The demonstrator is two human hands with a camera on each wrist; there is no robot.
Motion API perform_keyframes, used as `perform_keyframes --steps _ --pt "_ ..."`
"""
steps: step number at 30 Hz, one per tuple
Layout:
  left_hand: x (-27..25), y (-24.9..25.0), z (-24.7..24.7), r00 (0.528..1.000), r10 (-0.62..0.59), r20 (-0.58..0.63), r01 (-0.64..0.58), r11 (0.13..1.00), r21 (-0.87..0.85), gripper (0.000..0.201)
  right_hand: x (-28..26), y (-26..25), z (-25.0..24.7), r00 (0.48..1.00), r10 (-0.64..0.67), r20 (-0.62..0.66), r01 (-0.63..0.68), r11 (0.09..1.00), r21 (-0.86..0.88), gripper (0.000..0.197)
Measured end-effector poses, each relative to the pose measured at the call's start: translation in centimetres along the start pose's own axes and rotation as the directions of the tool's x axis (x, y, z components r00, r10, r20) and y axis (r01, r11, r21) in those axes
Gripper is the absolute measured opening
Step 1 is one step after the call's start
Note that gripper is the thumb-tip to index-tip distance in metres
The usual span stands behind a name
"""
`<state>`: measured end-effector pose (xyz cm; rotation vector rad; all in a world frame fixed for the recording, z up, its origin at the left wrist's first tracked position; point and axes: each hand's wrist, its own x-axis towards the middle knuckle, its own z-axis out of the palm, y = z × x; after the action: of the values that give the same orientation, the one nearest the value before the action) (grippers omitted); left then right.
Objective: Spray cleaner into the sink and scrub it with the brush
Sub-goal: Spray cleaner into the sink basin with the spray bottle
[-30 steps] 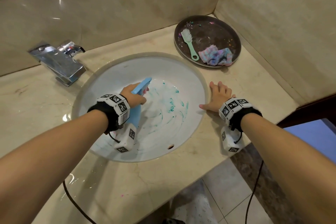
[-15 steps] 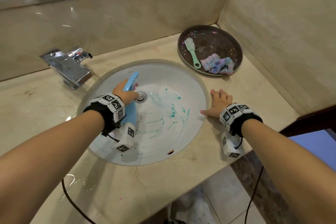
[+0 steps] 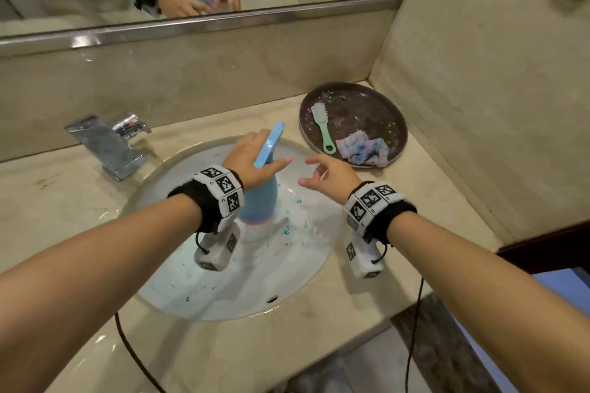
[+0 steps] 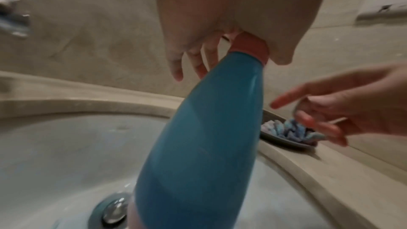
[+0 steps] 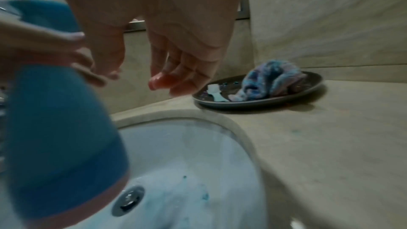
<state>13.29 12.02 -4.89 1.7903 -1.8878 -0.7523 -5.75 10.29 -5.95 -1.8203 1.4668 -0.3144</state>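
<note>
**Fingers: left wrapped on bottle neck, right spread and empty**

Fingers (image 4: pixel 176 69) of the left hand (image 3: pixel 252 159) curl round the neck of the blue spray bottle (image 3: pixel 259 201), held upright above the white sink (image 3: pixel 223 290). The right hand (image 3: pixel 332 174) hangs over the basin's right side, fingers loosely spread, gripping nothing, just beside the bottle.

Change: a second ago the bottle was tipped low inside the basin and the right hand lay flat on the countertop (image 3: pixel 367 313) at the rim. The bottle now stands lifted and the right hand has left the counter. Judged: spraying is ending, brush pick-up or a hand-over comes next.

Task item: green scrub brush (image 3: pixel 322 128) lies untouched on the dark round tray (image 3: pixel 399 124), far right, beside a crumpled multicoloured cloth (image 3: pixel 364 148). Teal smears mark the basin.

Obscured: nozzle and trigger are hidden by the hand; the drain shows only in the wrist views, blurred. Faucet (image 3: pixel 108 143) stands far left.
</note>
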Motion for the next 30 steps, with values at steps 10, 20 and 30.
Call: perform_keyframes --steps 10,20,30 --pt "6.1 8.7 -0.2 0.972 0.147 -0.181 -0.107 0.971 0.216 0.068 2.9 -2.7 -3.5 0.987 -0.162 0.006 0.161 0.985 0.061 0.098" --pt "12.2 14.9 -2.1 0.988 -0.025 -0.155 0.046 0.99 0.131 0.101 7.8 -1.0 -13.5 0.987 -0.129 -0.095 0.147 0.965 0.216 0.068" --pt "12.6 10.0 -0.3 0.945 -0.302 -0.128 0.31 0.95 0.044 0.058 13.3 6.3 -18.6 0.987 -0.072 -0.147 0.091 0.988 0.128 0.066"
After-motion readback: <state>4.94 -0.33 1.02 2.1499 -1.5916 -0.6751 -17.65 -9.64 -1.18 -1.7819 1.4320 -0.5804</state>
